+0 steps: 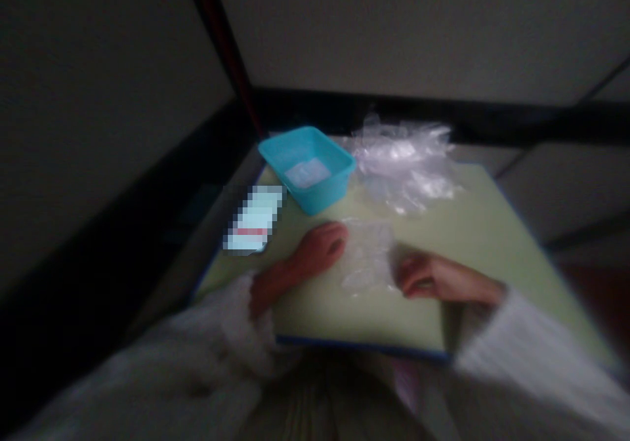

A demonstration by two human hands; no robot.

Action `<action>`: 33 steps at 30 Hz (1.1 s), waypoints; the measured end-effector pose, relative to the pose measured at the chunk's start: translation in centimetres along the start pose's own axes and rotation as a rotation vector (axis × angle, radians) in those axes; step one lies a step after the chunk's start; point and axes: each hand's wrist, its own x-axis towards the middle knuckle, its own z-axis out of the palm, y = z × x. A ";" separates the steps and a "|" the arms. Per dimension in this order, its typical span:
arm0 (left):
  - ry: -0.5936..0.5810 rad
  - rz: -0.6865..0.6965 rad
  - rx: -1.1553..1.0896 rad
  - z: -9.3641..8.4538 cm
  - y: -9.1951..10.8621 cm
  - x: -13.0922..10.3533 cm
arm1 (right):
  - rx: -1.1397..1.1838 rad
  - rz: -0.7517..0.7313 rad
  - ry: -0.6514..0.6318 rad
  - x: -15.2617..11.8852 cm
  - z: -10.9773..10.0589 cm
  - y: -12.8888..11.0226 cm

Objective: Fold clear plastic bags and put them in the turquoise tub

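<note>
A clear plastic bag (368,257) lies flat on the pale yellow-green table in front of me. My left hand (322,247) is curled closed at the bag's upper left corner, thumb and fingers together. At its lower right edge my right hand (423,277) is also closed, with the fingertips pinched against the plastic. Blur keeps me from seeing exactly how much of the bag each hand grips. Both hands come out of light, fuzzy sleeves.
A turquoise basket (335,188) with whitish, see-through pieces inside stands at the back left. Beside it is a heap of crumpled clear plastic bags (406,162). A pixelated phone-like rectangle (256,218) lies at the left edge of the table (319,316). Walls rise behind.
</note>
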 end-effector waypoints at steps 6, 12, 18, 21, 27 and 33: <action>-0.029 0.006 0.015 0.2 0.0 -0.2 | -0.083 -0.051 0.047 -0.1 0.2 -0.2; -0.045 0.009 0.015 0.3 -0.2 -0.2 | -0.100 -0.077 0.031 0.6 0.6 -0.7; -0.051 -0.003 0.016 0.2 0.0 -0.2 | -0.096 -0.085 0.033 1.4 1.3 0.0; -0.058 -0.012 0.007 0.1 0.1 -0.2 | -0.081 -0.087 0.035 1.7 1.8 0.7; -0.049 -0.007 -0.012 0.0 0.3 -0.1 | -0.021 -0.027 0.081 1.3 1.4 0.9; -0.035 0.007 -0.033 0.1 0.1 -0.3 | -0.087 -0.048 0.058 -0.2 -0.6 -0.8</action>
